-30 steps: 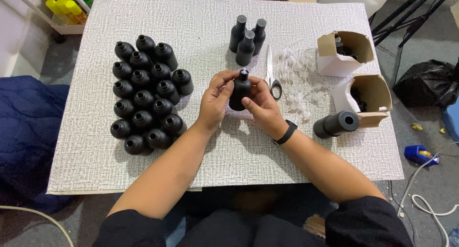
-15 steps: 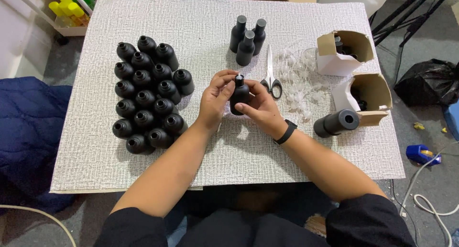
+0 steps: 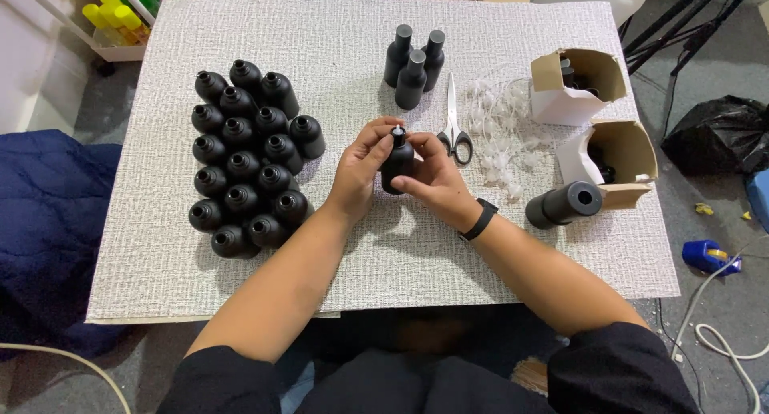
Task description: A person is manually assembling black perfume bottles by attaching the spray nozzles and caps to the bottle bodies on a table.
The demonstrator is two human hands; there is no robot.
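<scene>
Fig.: capping step, seen from above. Left fingers (image 3: 383, 135) pinch at the neck of a black bottle (image 3: 397, 167), thumb and forefinger closed round a small white-tipped insert at its mouth. Right fingers (image 3: 416, 186) wrap the bottle's lower body from the right side and underneath, gripping it firm. Left hand (image 3: 362, 167) and right hand (image 3: 436, 178) thus share one bottle, held just above the mat (image 3: 336, 62), near table centre, approx. between the bottle cluster and the scissors.

Step in hand (judged): seating or twisting the insert/top into the neck; not yet clearly home, since the fingers are on it. Next move probably calls for a straight push or turn along the neck line, w/ the right hand bracing so the bottle does not roll in the grip.

Axis: bottle's long axis runs roughly away from the person, neck pointing to the far edge and a bit up toward the camera; base toward the wrists. Exact tilt cannot be told.

Outward: left of the hands, a tight cluster of open bottles (image 3: 248, 162) stands upright, mouths up, no caps. Beyond the hands, three capped bottles (image 3: 412, 62) stand together. Scissors (image 3: 453, 130) lie just right of them, handles near the right hand. Further right, a scatter of white parts (image 3: 501, 154), two open cartons (image 3: 581, 86), and a black tube (image 3: 565, 204) lying on its side.
</scene>
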